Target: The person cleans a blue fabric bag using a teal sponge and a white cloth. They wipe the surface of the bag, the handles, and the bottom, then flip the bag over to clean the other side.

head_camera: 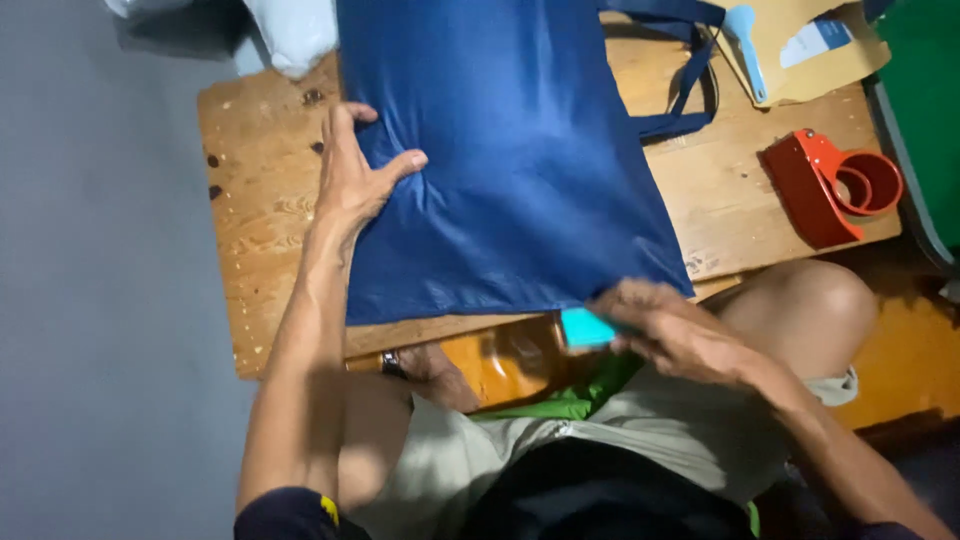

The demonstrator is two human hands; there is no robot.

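Observation:
A dark blue fabric bag lies flat on a low wooden table, its handles toward the far side. My left hand presses flat on the bag's left edge, fingers spread. My right hand is at the bag's near right corner, closed around a small turquoise tool that touches the bag's lower edge.
A red tape dispenser sits on the table's right end. A brown cardboard piece with a light blue scraper lies at the far right. My bare knees are under the table's near edge. Grey floor lies to the left.

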